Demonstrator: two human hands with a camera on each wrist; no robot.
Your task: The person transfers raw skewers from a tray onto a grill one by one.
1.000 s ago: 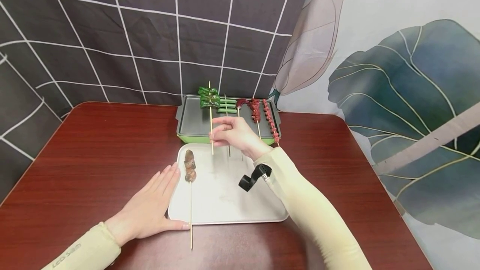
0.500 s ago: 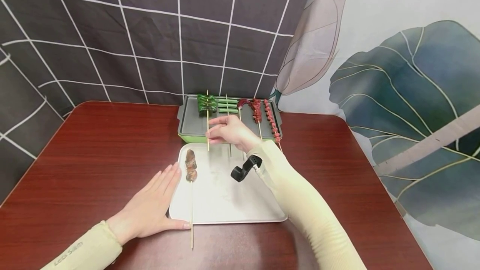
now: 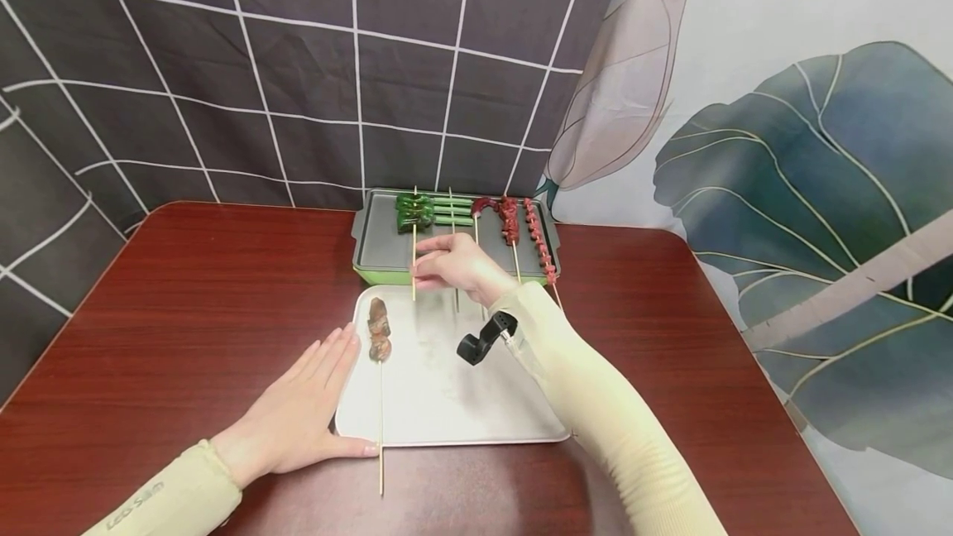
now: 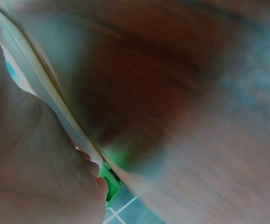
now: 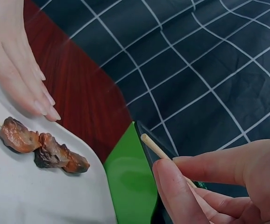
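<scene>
My right hand (image 3: 457,267) pinches the bare stick of a green pepper skewer (image 3: 414,213) between thumb and fingers. The peppers lie at the left of the grey grill pan (image 3: 375,242), beside the green stalk skewer (image 3: 456,211). In the right wrist view the stick's blunt end (image 5: 154,145) pokes out past my fingertips. My left hand (image 3: 301,404) lies along the left edge of the white tray (image 3: 476,387), fingers straight, thumb at the front rim by a stick. That stick belongs to a browned meat skewer (image 3: 379,331) lying on the tray's left side.
Further right on the pan lie a dark red curled skewer (image 3: 484,204), a red meat skewer (image 3: 510,220) and a thin pink-red skewer (image 3: 538,238). Behind the reddish wooden table (image 3: 223,288) hangs a dark gridded cloth (image 3: 298,64).
The green pepper skewer has come down onto the left of the pan, then shifted slightly right towards the stalks. My right hand moved with it. My left hand stays by the tray.
</scene>
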